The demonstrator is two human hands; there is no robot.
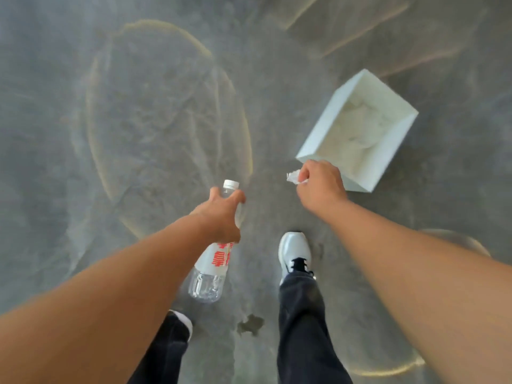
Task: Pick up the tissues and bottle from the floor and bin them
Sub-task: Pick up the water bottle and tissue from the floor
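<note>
The left hand (223, 217) is closed around the upper body of the bottle (212, 261), just below the neck. The white cap points away from the person and the clear base hangs back toward the feet, so the bottle lies at a slant under the hand, well off the floor (124, 120). The bottle looks empty. A grip near the neck suits a light load and leaves the base free to swing forward for a drop.

The right hand (318, 181) is clenched into a fist on a tissue (293, 177), with a crumpled white end sticking out on the side toward the left hand. A tight fist is a sensible hold for soft paper that would otherwise slip or unfold. How much tissue is inside the fist cannot be told.

The bin (327, 126), a white open-topped box, stands on the floor just beyond and to the outer side of the right hand. The fist overlaps its near corner in the view. It already holds crumpled white material, most likely tissues, so part of the task appears done. No loose tissues are visible on the floor within the frame.

A white shoe (295, 252) is planted below the right hand, pointing toward the bin.

Judgement: both items are in hand and the binning step is under way. The tissue is the nearer of the two to the opening. The bottle must cross to the right before release, and its length makes the rim a likely point of contact.
</note>
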